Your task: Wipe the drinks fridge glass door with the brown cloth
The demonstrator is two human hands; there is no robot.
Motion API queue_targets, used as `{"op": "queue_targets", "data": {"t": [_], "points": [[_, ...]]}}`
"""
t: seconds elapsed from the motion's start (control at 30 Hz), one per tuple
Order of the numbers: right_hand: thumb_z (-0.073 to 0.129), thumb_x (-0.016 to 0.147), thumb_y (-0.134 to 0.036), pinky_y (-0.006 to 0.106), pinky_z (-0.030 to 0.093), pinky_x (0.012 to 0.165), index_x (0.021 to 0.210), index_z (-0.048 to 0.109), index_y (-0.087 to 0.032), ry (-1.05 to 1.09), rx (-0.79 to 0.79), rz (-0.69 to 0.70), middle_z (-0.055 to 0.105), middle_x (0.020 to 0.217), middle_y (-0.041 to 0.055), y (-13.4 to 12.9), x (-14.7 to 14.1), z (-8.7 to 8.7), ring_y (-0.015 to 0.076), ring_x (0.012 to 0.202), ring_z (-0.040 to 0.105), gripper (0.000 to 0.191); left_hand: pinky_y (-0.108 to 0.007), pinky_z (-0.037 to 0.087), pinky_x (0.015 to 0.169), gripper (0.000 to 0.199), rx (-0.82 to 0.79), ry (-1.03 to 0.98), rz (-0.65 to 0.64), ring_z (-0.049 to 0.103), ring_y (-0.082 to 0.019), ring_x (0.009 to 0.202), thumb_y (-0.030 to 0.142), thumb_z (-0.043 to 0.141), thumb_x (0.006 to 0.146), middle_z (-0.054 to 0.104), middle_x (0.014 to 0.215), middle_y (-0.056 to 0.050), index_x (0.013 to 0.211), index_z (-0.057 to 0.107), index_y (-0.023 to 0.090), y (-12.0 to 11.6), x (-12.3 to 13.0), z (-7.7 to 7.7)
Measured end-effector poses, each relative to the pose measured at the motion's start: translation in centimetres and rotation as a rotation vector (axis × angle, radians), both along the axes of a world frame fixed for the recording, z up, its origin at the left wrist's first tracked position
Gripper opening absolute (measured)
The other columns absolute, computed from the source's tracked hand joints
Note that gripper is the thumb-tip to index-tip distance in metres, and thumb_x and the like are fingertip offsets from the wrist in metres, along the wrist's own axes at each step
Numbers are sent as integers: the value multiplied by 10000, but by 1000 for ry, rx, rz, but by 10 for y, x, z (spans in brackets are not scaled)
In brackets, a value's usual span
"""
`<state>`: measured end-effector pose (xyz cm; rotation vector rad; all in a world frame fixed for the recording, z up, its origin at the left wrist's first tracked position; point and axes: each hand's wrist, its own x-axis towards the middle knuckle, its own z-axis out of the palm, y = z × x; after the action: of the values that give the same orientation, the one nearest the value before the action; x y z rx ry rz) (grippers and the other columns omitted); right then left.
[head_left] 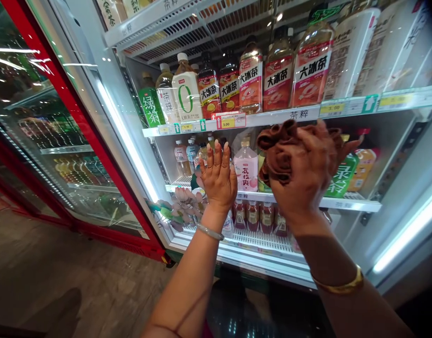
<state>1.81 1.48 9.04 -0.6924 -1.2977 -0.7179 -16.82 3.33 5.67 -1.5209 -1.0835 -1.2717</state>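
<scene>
My left hand [218,180] is raised with its fingers straight, palm toward the glass front of a drinks cooler; it holds nothing and seems to rest on the pane. In my right hand [305,173], slightly blurred, a bunched brown cloth [281,157] is gripped close to the same glass. Between the hands, behind the pane, stands a pink-labelled bottle [246,166]. Green-labelled bottles [344,176] show partly behind my right hand. Whether the cloth touches the glass is hard to tell.
Upper shelf edge [272,116] carries price tags and several tea bottles [279,77]. Dark red bottles [253,217] stand on the bottom rack. A flower-like decal [187,204] shows left of my left hand. At left, a red-framed cooler door [96,141] stands over the grey floor [106,286].
</scene>
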Motion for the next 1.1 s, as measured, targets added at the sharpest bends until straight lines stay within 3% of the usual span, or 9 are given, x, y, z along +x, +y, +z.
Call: {"op": "queue_targets", "data": {"t": [0.2, 0.33, 0.47, 0.63, 0.77, 0.87, 0.93, 1.0, 1.1], "points": [[576, 950, -168, 515, 247, 1280, 1102, 666, -249, -241, -37, 17, 699, 1339, 35, -4, -49, -48, 208, 1393, 522, 194, -447, 60, 1328, 597, 17, -6, 48, 127, -167, 1604, 274, 332, 1079, 283, 1702, -61, 1661, 199, 245, 5, -3, -1], [600, 942, -292, 574, 187, 1291, 1208, 637, -225, -286, -87, 58, 657, 1399, 74, -7, -55, -60, 239, 1450, 444, 276, -427, 77, 1329, 598, 32, -3, 49, 147, -144, 1596, 292, 318, 1090, 295, 1700, -34, 1665, 150, 296, 10, -8, -3], [542, 958, -469, 643, 150, 1279, 1310, 605, -202, -303, -134, 101, 606, 1458, 111, -10, -49, -57, 296, 1476, 406, 446, -403, 51, 1329, 621, 40, 1, 23, 134, -139, 1599, 330, 349, 1090, 263, 1712, -2, 1665, 114, 329, 11, -9, -3], [667, 920, -259, 551, 267, 1247, 1167, 675, -258, -290, -48, 40, 696, 1335, 50, -6, -45, -48, 244, 1357, 534, 248, -438, 51, 1329, 601, -1, -16, 36, 124, -171, 1607, 336, 317, 1081, 256, 1713, -40, 1664, 187, 262, 3, -2, 0], [717, 857, -209, 517, 419, 1128, 1082, 720, -284, -142, 24, 3, 727, 1250, 39, 1, -8, -16, 274, 1225, 635, 237, -465, 50, 1326, 597, -23, -14, 26, 124, -196, 1609, 272, 333, 1059, 275, 1706, -69, 1648, 260, 213, -1, 1, 0], [688, 811, -166, 574, 442, 1089, 1302, 681, -269, -22, 92, -70, 688, 1335, 67, 7, 33, 12, 353, 1240, 627, 502, -480, 48, 1325, 610, -22, -22, 19, 121, -205, 1610, 264, 359, 1047, 263, 1710, -61, 1647, 258, 219, 1, 0, -2], [673, 817, -169, 595, 405, 1127, 1420, 609, -253, -13, 90, -110, 620, 1442, 75, 10, 48, 21, 384, 1323, 571, 613, -488, 48, 1324, 617, -22, -18, 23, 112, -205, 1611, 262, 359, 1044, 247, 1715, -55, 1650, 247, 221, 2, 0, -3], [642, 848, -155, 582, 378, 1166, 1422, 612, -255, -23, 60, -130, 612, 1460, 58, 11, 43, 17, 376, 1367, 532, 584, -486, 42, 1324, 613, -22, -20, 21, 111, -203, 1611, 255, 355, 1044, 244, 1715, -54, 1648, 255, 218, 2, 0, -3], [632, 881, -163, 538, 422, 1151, 1320, 683, -260, -54, 47, -92, 698, 1339, 33, 8, 9, -6, 329, 1317, 563, 453, -469, 22, 1325, 602, -37, -36, 5, 109, -204, 1611, 258, 351, 1047, 244, 1714, -53, 1642, 279, 213, 0, 1, -2]]}}
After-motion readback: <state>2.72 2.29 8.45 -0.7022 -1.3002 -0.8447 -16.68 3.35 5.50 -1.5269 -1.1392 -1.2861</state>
